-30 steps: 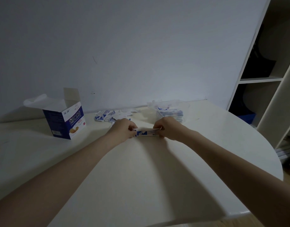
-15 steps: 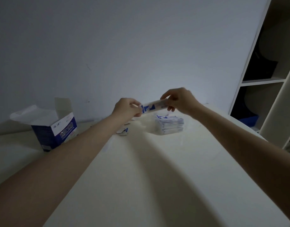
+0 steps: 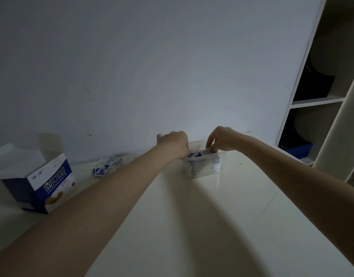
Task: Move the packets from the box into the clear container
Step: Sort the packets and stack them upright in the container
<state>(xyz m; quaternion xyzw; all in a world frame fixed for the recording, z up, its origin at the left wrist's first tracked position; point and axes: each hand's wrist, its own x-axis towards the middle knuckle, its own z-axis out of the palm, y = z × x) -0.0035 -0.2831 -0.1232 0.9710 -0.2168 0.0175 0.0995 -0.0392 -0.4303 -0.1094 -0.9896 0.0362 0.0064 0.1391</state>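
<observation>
A clear container (image 3: 204,165) stands at the far side of the white table (image 3: 212,226), filled with several blue-and-white packets. Both hands hold a small bundle of packets (image 3: 198,153) at its open top. My left hand (image 3: 175,143) grips the bundle's left end with curled fingers. My right hand (image 3: 220,139) pinches its right end with the fingertips pointing down. The open blue-and-white box (image 3: 46,180) stands at the far left, flaps up. Loose packets (image 3: 107,165) lie between the box and the container.
A grey wall rises right behind the table. White shelving (image 3: 332,96) stands to the right, with dark items and a blue bin (image 3: 298,149) inside. The table's rounded edge curves away on the right.
Both hands have carried the bundle from mid-air above the table forward and down onto the top of the clear container. The camera has tilted up and moved closer.
</observation>
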